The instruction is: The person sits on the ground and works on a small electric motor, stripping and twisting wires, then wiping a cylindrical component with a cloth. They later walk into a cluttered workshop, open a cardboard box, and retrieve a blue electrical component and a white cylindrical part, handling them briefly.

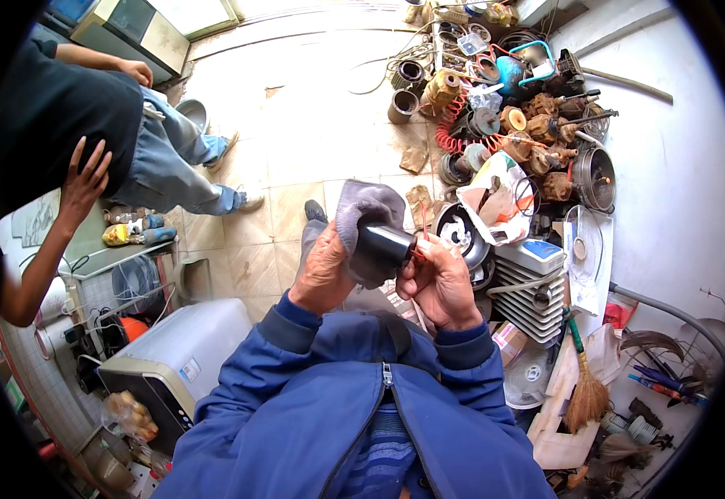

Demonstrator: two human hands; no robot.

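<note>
In front of my chest, my left hand is wrapped round a grey cloth and the glossy black cylinder lying against it. The cloth covers the cylinder's left and upper side. At the cylinder's right end, my right hand is closed, thumb and fingers pinching thin red wire. One strand of it sticks up above the fingertips. The cylinder is tilted, its right end close to the right fingertips; that end is partly hidden by them.
Another person in a dark top and jeans stands at the left. Beside my left arm is a pale appliance. Old motor parts, a white oil-filled radiator and a straw broom crowd the right side. A tiled floor lies ahead.
</note>
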